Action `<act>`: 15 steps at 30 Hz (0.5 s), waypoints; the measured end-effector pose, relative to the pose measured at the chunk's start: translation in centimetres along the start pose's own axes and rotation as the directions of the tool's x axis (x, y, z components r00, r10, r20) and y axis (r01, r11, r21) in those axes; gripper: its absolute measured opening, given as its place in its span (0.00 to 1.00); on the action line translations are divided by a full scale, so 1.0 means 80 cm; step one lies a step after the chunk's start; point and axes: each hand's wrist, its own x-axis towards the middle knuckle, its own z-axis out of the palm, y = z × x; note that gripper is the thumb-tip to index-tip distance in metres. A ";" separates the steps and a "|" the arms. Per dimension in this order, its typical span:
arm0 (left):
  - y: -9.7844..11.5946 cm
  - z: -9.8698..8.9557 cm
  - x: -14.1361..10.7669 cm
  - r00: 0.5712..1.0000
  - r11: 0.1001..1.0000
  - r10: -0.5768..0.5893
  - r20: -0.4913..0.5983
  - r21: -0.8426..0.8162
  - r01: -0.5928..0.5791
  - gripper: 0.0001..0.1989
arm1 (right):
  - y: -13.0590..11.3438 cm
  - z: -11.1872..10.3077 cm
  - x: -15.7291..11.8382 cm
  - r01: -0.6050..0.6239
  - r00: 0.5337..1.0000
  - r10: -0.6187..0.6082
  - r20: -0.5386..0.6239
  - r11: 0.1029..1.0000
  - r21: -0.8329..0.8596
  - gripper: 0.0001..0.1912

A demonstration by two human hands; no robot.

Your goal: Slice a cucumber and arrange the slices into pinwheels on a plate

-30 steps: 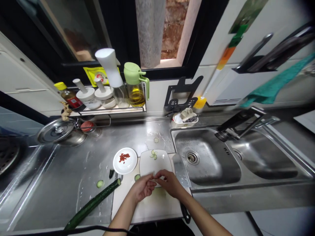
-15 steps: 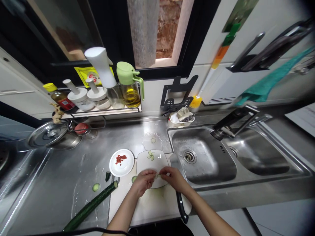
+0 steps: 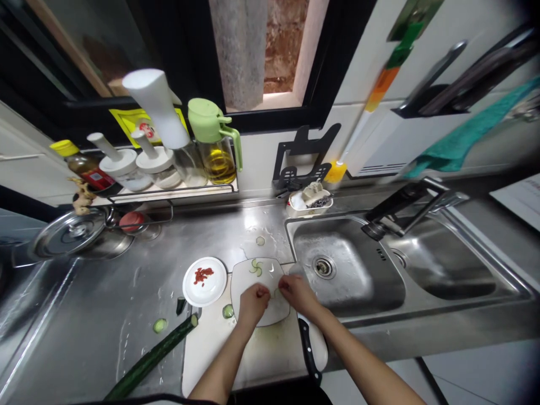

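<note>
Through the head camera I have both hands over the squarish white plate [image 3: 239, 280]. The right hand [image 3: 297, 293] is pinched narrow, a thin cucumber slice [image 3: 277, 292] at its fingertips. The left hand [image 3: 253, 304] faces it, fingers curled together; I cannot tell whether they grip anything. At the plate's far side I see curved cucumber slivers [image 3: 255, 268] in a fan. The plate rests on the cutting board [image 3: 248, 365], with a cucumber round [image 3: 228, 311] just beside it. To the left I see goji berries [image 3: 203, 275] on a round plate [image 3: 190, 292] and the long cucumber [image 3: 156, 354]; a black-handled knife [image 3: 309, 349] lies at the board's right.
</note>
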 end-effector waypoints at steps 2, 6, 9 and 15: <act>0.005 0.003 0.001 0.999 0.996 0.026 -0.025 0.082 -0.024 0.04 | -0.002 -0.003 0.002 -0.004 1.000 0.004 0.003 0.996 -0.084 0.07; 0.013 0.008 0.000 0.996 0.971 0.078 -0.034 0.228 -0.068 0.05 | -0.006 -0.004 0.005 0.013 1.000 -0.005 0.027 0.955 -0.298 0.08; 0.017 0.011 -0.001 0.995 0.948 0.091 -0.027 0.307 -0.079 0.06 | -0.005 -0.001 0.008 0.029 1.000 -0.025 0.016 0.933 -0.359 0.09; 0.022 0.014 -0.001 0.996 0.915 0.086 -0.022 0.398 -0.070 0.07 | 0.001 0.007 0.014 0.059 0.998 -0.058 0.017 0.892 -0.448 0.08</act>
